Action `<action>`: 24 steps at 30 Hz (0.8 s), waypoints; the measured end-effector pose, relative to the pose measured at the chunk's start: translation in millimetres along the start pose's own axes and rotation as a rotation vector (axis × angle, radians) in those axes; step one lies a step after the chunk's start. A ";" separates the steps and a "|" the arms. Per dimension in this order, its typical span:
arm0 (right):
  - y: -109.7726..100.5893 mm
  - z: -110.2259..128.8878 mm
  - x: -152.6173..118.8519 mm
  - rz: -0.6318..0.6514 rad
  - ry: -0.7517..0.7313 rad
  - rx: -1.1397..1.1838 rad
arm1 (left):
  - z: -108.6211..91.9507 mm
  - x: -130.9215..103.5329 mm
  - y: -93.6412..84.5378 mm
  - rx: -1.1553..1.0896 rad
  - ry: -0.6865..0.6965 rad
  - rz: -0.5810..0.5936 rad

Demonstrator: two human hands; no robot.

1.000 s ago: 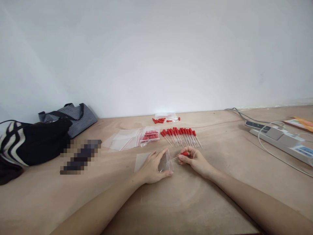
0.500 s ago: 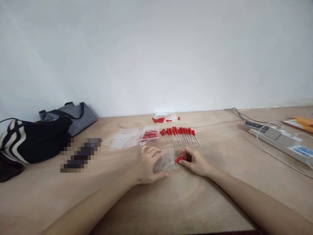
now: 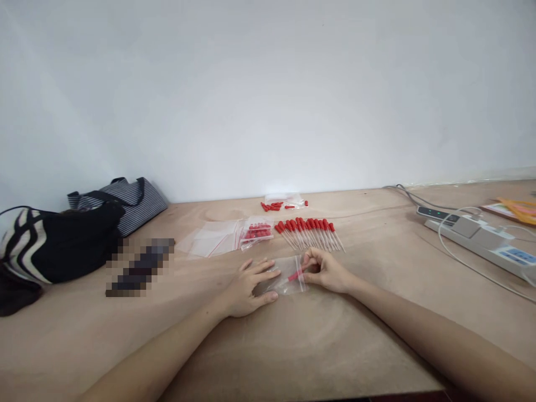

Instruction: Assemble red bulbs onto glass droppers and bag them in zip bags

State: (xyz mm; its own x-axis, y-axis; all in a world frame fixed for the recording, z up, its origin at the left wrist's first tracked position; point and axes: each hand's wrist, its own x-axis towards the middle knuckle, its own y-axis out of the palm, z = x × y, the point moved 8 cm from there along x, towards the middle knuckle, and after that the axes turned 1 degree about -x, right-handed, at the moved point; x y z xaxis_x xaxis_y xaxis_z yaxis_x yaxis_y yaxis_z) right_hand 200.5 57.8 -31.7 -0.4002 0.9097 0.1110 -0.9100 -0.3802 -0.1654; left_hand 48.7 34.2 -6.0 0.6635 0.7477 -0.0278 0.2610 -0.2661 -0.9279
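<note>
A clear zip bag lies flat on the wooden table in front of me. My left hand rests with spread fingers on its closed end, pressing it down. My right hand is closed in a pinch at the zip mouth, on the end of a red-bulbed dropper. Most of the red bulb shows inside the bag; its pale tube is hard to make out through the plastic. Just beyond my right hand, several red-bulbed droppers lie side by side in a row.
Left of the row are a bag of red bulbs and flat empty zip bags. Loose red bulbs lie near the wall. A power strip with cables is at right; a striped bag and black cloth item at left.
The dropper has moved left, deeper into the zip bag, with my right hand following to the bag's mouth. My left hand has shifted slightly left and its fingers lie flatter.
</note>
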 end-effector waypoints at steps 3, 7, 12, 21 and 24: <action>12.5 -4.8 7.8 0.058 0.040 -0.008 | 1.8 -0.6 1.0 0.011 0.004 0.006; 7.7 -3.6 16.4 0.032 0.010 -0.094 | 1.3 -1.5 1.6 0.027 0.006 0.027; -30.6 10.4 36.5 -0.028 0.000 -0.546 | -0.6 -3.2 -4.1 0.017 0.012 0.000; -25.6 34.3 89.5 -0.354 0.165 -1.017 | 8.1 -10.1 -9.6 -0.025 0.060 -0.064; -12.4 32.5 99.0 -0.382 0.240 -1.104 | 9.5 -11.3 -9.3 -0.031 0.056 -0.057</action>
State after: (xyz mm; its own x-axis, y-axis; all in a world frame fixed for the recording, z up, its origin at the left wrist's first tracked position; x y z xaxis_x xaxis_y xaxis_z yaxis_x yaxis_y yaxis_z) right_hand 168.7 147.2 13.1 0.0141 0.9854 0.1699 -0.3337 0.1648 -0.9282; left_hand 32.1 34.0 -0.7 0.6846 0.7274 0.0465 0.3204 -0.2429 -0.9156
